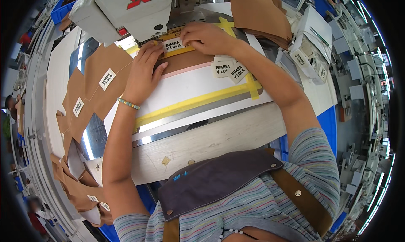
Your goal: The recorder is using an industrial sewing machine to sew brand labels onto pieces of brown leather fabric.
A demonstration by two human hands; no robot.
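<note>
A white rectangular label [173, 44] with dark print lies on a brown sheet piece [188, 61], framed by a yellow-edged strip [180, 52] beneath the sewing machine head [133, 8]. My left hand [147, 67] rests on the work at the label's left end, fingers stretched out and thumb apart. At the label's right end, my right hand [207, 38] has its fingers curled and drawn together, the tips at the label's edge. What lies under those tips is partly hidden. Several loose white labels [222, 68] sit in an overlapping heap below my right wrist.
Brown pieces with sewn-on labels [99, 75] spread to the left and hang over the table's edge. Stacked brown pieces [259, 14] lie at the back right, near a white box [310, 58] of labels. Yellow tape [194, 102] borders the white work plate [177, 90].
</note>
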